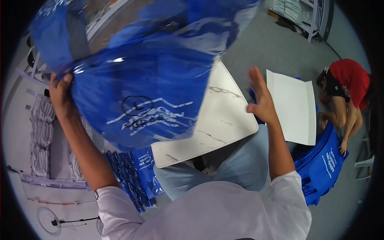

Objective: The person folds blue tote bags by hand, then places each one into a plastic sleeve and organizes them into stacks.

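My left hand (61, 87) grips the gathered edge of a clear plastic bag with blue printed fabric (144, 78) inside, lifted over the table. The bag bears white print and a black circled letter. More blue material in clear plastic spreads above it, blurred. My right hand (261, 99) is raised with the thumb apart from the fingers, to the right of the bag, holding nothing. Under the bag stands a small white marble-patterned table (222, 120), its near edge above my knees.
Right of the table lies a white sheet (292, 108) on blue items. Beyond, a crouching person in red (348, 81) touches a pile of blue printed bags (321, 168). Wrapped blue packs (129, 174) lie at lower left; shelving (312, 21) stands at upper right.
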A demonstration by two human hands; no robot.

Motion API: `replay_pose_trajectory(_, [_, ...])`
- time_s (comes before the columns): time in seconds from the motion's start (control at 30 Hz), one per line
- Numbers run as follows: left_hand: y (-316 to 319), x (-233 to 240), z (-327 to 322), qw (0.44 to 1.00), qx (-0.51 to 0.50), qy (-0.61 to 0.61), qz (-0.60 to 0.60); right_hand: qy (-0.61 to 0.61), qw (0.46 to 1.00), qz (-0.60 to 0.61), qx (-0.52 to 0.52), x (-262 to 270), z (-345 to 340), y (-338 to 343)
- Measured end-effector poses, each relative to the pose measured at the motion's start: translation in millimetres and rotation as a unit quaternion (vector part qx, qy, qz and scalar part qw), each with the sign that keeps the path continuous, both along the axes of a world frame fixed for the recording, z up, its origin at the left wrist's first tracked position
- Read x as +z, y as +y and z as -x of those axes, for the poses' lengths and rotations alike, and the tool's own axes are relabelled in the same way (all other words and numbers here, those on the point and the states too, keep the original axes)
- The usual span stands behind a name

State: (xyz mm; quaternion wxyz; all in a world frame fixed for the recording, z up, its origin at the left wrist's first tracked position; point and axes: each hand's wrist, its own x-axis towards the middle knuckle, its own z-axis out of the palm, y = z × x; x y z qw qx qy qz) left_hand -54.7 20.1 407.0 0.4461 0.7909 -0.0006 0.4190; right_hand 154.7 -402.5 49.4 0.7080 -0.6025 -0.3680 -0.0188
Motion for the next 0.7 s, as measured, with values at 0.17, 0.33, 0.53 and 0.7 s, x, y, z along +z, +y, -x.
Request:
replay_pose_trajectory(0.17, [-22.0,-18.4,2.8,0.994,-0.083,-0.038,0.055,0.085,0.993,-0.078,0.011,158.2,-7.5,87.9])
replay_pose_trajectory(0.33, [32.2,-50.3,4.1,0.981,-0.116,-0.048,0.149,0.022,0.984,-0.114,0.136,222.8,-42.6,122.5])
replay_pose_trajectory(0.53, [107.6,-122.4,-69.5,0.955,-0.13,0.03,0.264,0.052,0.983,-0.006,0.176,232.9,-126.2,206.0])
replay_pose_trajectory(0.7, [131.7,-107.0,-103.4,0.963,-0.171,-0.087,0.187,-0.045,0.991,0.021,0.122,270.5,-152.4,224.5])
